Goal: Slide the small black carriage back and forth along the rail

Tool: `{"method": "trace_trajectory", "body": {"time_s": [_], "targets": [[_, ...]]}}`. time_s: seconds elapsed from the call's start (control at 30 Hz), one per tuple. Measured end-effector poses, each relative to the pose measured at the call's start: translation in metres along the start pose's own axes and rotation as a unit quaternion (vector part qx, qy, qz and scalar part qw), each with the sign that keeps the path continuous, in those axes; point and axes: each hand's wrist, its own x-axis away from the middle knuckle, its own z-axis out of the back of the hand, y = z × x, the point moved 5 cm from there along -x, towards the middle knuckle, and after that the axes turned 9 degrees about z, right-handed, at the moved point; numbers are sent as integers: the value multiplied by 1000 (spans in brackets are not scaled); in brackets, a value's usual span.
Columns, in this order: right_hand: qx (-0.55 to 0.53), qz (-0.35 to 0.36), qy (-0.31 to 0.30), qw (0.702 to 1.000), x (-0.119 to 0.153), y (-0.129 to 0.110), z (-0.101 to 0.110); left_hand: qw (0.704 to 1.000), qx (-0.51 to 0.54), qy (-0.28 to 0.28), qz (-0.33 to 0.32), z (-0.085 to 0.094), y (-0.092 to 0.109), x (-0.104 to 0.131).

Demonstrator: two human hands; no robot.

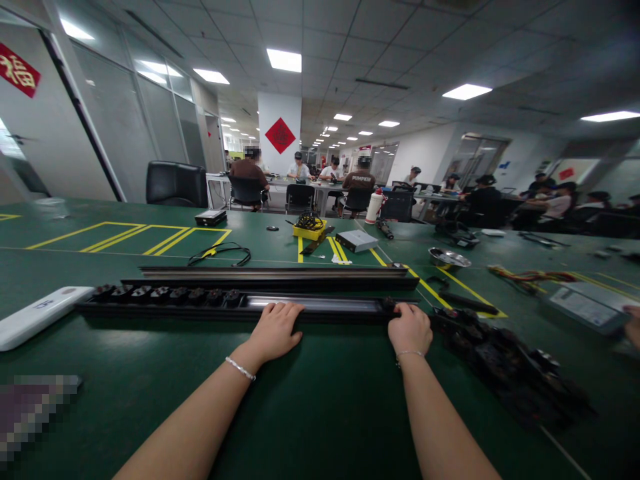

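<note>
One black, part-filled rail (244,313) runs straight left to right.

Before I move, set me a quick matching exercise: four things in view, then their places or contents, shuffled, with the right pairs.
1. left hand
2. right hand
3. white case
4. yellow box

A. beside the left end of the near black rail
B. holds coiled black cable
C. near that rail's right end
D. at that rail's middle stretch

Pairs: 1-D, 2-C, 3-A, 4-B
</note>
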Motion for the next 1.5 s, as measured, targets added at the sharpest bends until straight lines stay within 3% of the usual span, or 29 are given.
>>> {"method": "trace_trajectory", "body": {"time_s": [1.5], "targets": [[6, -32, -2, 999, -2, 9, -3, 1000, 13, 12, -7, 0, -1, 0]]}}
